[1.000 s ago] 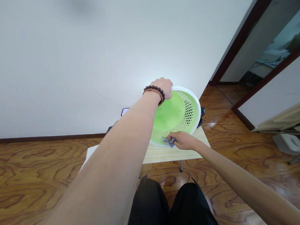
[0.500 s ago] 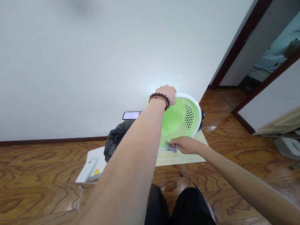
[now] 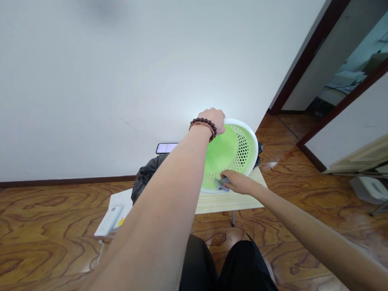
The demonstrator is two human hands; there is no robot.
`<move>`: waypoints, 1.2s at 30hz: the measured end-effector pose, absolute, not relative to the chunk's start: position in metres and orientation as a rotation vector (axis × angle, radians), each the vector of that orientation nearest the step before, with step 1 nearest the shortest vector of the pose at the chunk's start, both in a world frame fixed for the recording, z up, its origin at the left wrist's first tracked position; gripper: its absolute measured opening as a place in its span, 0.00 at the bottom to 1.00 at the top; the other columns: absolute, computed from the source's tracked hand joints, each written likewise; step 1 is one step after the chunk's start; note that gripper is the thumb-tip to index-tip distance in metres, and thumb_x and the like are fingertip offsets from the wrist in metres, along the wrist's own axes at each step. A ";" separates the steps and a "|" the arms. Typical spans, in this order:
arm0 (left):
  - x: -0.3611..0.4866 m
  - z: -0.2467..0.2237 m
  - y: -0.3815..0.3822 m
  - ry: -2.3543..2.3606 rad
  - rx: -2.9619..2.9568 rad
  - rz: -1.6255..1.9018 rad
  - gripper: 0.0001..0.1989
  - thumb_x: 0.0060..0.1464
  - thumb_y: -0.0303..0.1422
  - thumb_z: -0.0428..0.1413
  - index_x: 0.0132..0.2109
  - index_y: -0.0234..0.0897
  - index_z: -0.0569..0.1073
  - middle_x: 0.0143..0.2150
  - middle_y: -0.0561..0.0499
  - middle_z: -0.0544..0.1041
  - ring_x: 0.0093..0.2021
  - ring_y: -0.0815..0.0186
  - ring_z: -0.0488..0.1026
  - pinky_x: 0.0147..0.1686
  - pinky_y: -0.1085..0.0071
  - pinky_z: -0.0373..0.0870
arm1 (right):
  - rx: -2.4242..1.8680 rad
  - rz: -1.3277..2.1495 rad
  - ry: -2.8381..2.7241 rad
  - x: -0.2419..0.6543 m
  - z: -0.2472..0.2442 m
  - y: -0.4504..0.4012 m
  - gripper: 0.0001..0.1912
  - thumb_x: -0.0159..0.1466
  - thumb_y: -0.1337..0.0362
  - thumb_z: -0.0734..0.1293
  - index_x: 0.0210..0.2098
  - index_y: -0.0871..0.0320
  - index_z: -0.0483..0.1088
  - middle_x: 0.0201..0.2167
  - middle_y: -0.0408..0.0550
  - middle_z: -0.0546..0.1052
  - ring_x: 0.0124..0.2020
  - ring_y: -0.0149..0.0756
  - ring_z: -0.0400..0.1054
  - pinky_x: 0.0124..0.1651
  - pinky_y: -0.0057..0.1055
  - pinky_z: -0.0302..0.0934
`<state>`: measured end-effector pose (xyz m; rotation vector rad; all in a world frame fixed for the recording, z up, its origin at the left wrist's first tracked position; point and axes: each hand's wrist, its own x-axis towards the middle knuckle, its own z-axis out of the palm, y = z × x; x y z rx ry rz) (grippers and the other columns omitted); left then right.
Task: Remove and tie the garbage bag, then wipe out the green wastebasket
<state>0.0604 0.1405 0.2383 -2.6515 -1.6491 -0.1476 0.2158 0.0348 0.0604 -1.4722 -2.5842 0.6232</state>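
A round green plastic basket (image 3: 222, 151) with a white rim and a perforated side is tilted toward me over a small wooden table (image 3: 215, 203). My left hand (image 3: 214, 119), with a beaded bracelet on its wrist, grips the basket's far rim; its fingertips are hidden. At the near rim, my right hand (image 3: 236, 181) is closed on a grey cloth (image 3: 221, 185), which lies against the inner wall. My left forearm covers the basket's left part.
Left of the basket is a black plastic bag (image 3: 146, 174), with a phone (image 3: 166, 148) behind it by the wall. A white device (image 3: 109, 220) with a cable sits at the table's left. More black plastic (image 3: 259, 154) shows right of the basket. A doorway opens at the right.
My right hand has moved the cloth slightly up along the basket's near inner side. My left hand keeps its hold on the rim. The whole view has shifted a little.
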 end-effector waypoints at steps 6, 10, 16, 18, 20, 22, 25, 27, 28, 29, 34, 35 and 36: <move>0.061 0.238 0.140 -1.633 -2.642 -0.155 0.20 0.45 0.36 0.54 0.47 0.39 0.74 0.43 0.44 0.75 0.44 0.58 0.72 0.43 0.66 0.68 | -1.947 0.430 -2.528 0.203 0.056 0.043 0.22 0.58 0.55 0.66 0.48 0.61 0.69 0.48 0.62 0.68 0.51 0.54 0.61 0.50 0.44 0.55; 0.061 0.237 0.141 -1.630 -2.638 -0.162 0.20 0.44 0.36 0.54 0.47 0.40 0.74 0.44 0.44 0.75 0.45 0.57 0.72 0.43 0.65 0.68 | -1.940 0.593 -2.448 0.194 0.056 0.046 0.14 0.54 0.65 0.67 0.40 0.61 0.69 0.42 0.57 0.73 0.43 0.44 0.66 0.42 0.32 0.57; 0.059 0.238 0.141 -1.646 -2.647 -0.162 0.21 0.45 0.36 0.54 0.49 0.42 0.74 0.45 0.45 0.74 0.47 0.57 0.70 0.46 0.66 0.67 | -1.968 0.631 -2.171 0.189 0.060 0.065 0.21 0.54 0.67 0.67 0.47 0.63 0.63 0.35 0.53 0.75 0.34 0.38 0.68 0.32 0.28 0.56; 0.059 0.238 0.141 -1.641 -2.635 -0.155 0.21 0.45 0.36 0.54 0.48 0.41 0.74 0.45 0.45 0.75 0.46 0.56 0.71 0.45 0.65 0.67 | -1.887 0.440 -2.117 0.187 0.065 0.076 0.17 0.57 0.67 0.65 0.47 0.61 0.63 0.38 0.53 0.74 0.37 0.38 0.68 0.36 0.29 0.57; 0.059 0.238 0.140 -1.645 -2.630 -0.143 0.20 0.45 0.36 0.54 0.48 0.42 0.75 0.44 0.45 0.75 0.46 0.57 0.71 0.45 0.66 0.67 | -1.786 0.213 -2.107 0.183 0.067 0.084 0.12 0.61 0.69 0.61 0.45 0.60 0.64 0.43 0.54 0.72 0.42 0.39 0.67 0.42 0.31 0.58; 0.059 0.238 0.139 -1.660 -2.637 -0.148 0.21 0.45 0.36 0.55 0.49 0.42 0.74 0.44 0.46 0.75 0.46 0.58 0.71 0.45 0.66 0.67 | -1.711 0.096 -2.187 0.177 0.064 0.087 0.12 0.62 0.71 0.58 0.45 0.60 0.66 0.46 0.55 0.70 0.46 0.40 0.65 0.46 0.32 0.58; 0.059 0.239 0.137 -1.678 -2.644 -0.166 0.22 0.45 0.36 0.55 0.50 0.43 0.73 0.44 0.46 0.75 0.46 0.58 0.71 0.45 0.66 0.67 | -1.706 0.255 -2.466 0.166 0.051 0.082 0.14 0.62 0.71 0.58 0.46 0.59 0.68 0.45 0.54 0.72 0.47 0.41 0.66 0.47 0.33 0.59; 0.059 0.240 0.137 -1.680 -2.643 -0.163 0.21 0.45 0.36 0.55 0.49 0.43 0.74 0.43 0.46 0.74 0.46 0.59 0.71 0.45 0.66 0.67 | -1.783 0.378 -2.578 0.159 0.043 0.075 0.16 0.63 0.70 0.57 0.48 0.59 0.68 0.44 0.54 0.74 0.45 0.41 0.68 0.46 0.34 0.60; 0.059 0.240 0.137 -1.682 -2.641 -0.160 0.21 0.45 0.36 0.55 0.49 0.43 0.74 0.43 0.46 0.74 0.46 0.59 0.70 0.45 0.67 0.67 | -1.840 0.401 -2.597 0.156 0.039 0.072 0.17 0.63 0.71 0.56 0.49 0.59 0.68 0.44 0.55 0.74 0.44 0.41 0.69 0.45 0.35 0.61; 0.060 0.240 0.137 -1.685 -2.639 -0.158 0.21 0.45 0.35 0.55 0.49 0.43 0.74 0.43 0.47 0.74 0.47 0.59 0.70 0.46 0.67 0.67 | -1.896 0.398 -2.597 0.153 0.037 0.070 0.19 0.63 0.72 0.55 0.50 0.59 0.68 0.44 0.56 0.75 0.45 0.42 0.69 0.45 0.35 0.61; 0.061 0.238 0.139 -1.681 -2.640 -0.154 0.21 0.44 0.35 0.55 0.48 0.43 0.74 0.44 0.46 0.74 0.47 0.57 0.70 0.46 0.66 0.67 | -2.033 0.376 -2.484 0.139 0.033 0.070 0.21 0.62 0.75 0.53 0.50 0.61 0.69 0.44 0.59 0.75 0.45 0.45 0.71 0.44 0.37 0.63; 0.061 0.237 0.139 -1.669 -2.642 -0.157 0.21 0.44 0.35 0.55 0.48 0.43 0.74 0.44 0.46 0.74 0.47 0.57 0.70 0.46 0.65 0.67 | -2.045 0.370 -2.439 0.137 0.032 0.070 0.22 0.61 0.76 0.53 0.51 0.61 0.68 0.45 0.59 0.74 0.44 0.44 0.71 0.43 0.37 0.63; 0.062 0.237 0.139 -1.655 -2.645 -0.158 0.21 0.43 0.35 0.55 0.47 0.43 0.75 0.44 0.46 0.74 0.47 0.56 0.70 0.46 0.64 0.67 | -2.050 0.366 -2.403 0.135 0.030 0.071 0.22 0.61 0.76 0.54 0.51 0.60 0.68 0.45 0.59 0.74 0.44 0.44 0.71 0.43 0.37 0.63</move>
